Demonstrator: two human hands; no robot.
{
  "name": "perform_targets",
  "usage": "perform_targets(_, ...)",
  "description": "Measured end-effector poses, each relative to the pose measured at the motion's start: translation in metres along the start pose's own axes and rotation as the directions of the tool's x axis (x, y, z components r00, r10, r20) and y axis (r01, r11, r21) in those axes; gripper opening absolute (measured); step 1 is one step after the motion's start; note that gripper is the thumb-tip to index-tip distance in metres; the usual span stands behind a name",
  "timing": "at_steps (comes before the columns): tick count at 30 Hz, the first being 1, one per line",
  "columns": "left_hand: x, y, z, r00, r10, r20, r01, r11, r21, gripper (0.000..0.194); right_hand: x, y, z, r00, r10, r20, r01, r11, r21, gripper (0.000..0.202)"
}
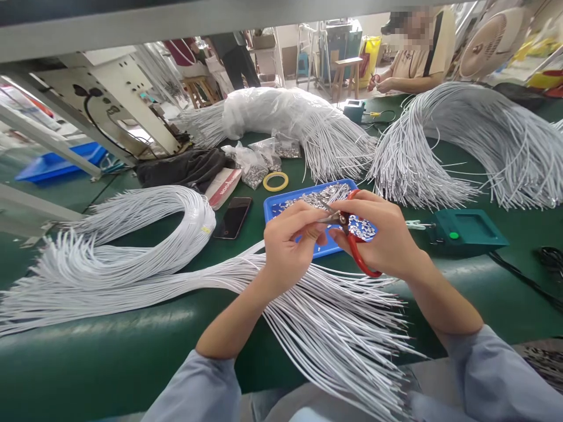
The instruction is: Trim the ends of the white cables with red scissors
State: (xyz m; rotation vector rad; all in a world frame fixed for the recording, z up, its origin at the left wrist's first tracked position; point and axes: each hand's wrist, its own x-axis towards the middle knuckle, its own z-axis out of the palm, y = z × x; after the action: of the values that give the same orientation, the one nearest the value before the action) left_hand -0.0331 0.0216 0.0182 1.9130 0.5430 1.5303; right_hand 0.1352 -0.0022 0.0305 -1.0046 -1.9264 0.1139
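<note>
My right hand (380,234) is wrapped round the red-handled scissors (361,258), whose metal blades point left toward my other hand. My left hand (292,243) is pinched at the blades, its fingertips closed on something too small to make out. Both hands are above a blue tray (323,253) holding many small metal pieces (362,227). Under my left hand and forearm, a loose bundle of white cables (308,310) spreads toward the table's near edge.
Coiled white cables (189,234) lie left, beside a phone (234,218). Yellow tape (275,181) and bagged parts (255,173) sit behind the tray. A green device (470,228) stands right. Large cable bundles (404,152) arch at the back; a person (413,64) sits beyond.
</note>
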Motion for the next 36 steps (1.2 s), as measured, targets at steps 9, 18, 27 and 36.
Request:
perform_targets(9, 0.0, 0.0, 0.001, 1.0, -0.014, 0.021, 0.014, 1.0, 0.007, 0.015, 0.0, 0.001, 0.0, 1.0, 0.0, 0.021, 0.002, 0.998, -0.07, 0.028)
perform_targets(18, 0.003, 0.002, -0.004, 0.994, 0.087, 0.061, -0.096, 0.983, 0.156, 0.012, -0.002, -0.006, -0.002, 0.995, 0.059, 0.081, -0.06, 0.998, 0.007, 0.025)
perform_targets(27, 0.003, 0.002, -0.005, 0.997, -0.072, 0.024, 0.071, 0.997, 0.033, 0.01, 0.0, -0.006, -0.006, 0.97, 0.215, 0.114, -0.219, 0.975, 0.023, 0.027)
perform_targets(36, 0.006, -0.001, -0.006, 0.983, -0.177, 0.051, 0.178, 0.984, -0.013, 0.006, 0.003, 0.003, -0.014, 0.915, 0.39, -0.104, -0.347, 0.892, 0.289, 0.016)
